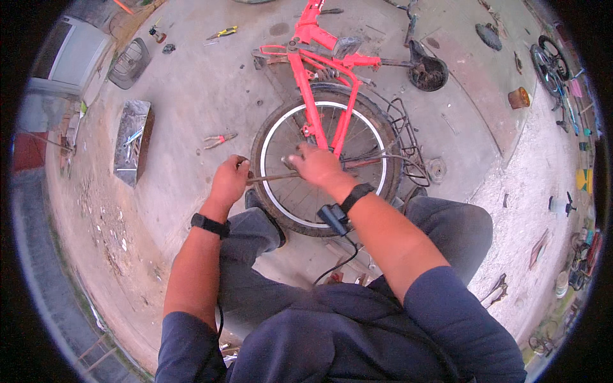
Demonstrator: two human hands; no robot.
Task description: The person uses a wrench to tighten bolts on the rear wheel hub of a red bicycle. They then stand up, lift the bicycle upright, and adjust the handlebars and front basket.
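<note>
A bicycle wheel (268,119) with a pale rim stands before me, between the stays of a red bicycle frame (311,107). My left hand (231,178) is closed around one end of a thin brown rod or strip (274,177) at the tyre's left edge. Over the wheel's centre is my right hand (313,165), its fingers partly spread near a small metal part (289,163); whether it touches that part or the rod's far end cannot be told. The hub is mostly hidden behind this hand. A bent wire rack (407,139) lies against the wheel's right side.
Red-handled pliers (220,139) and yellow-handled pliers (224,32) lie on the concrete. A metal tray (146,139) with several wrenches (133,139) is at the left. The bicycle saddle (428,72) is at the upper right, a rusty can (518,98) farther right. My knees flank the wheel.
</note>
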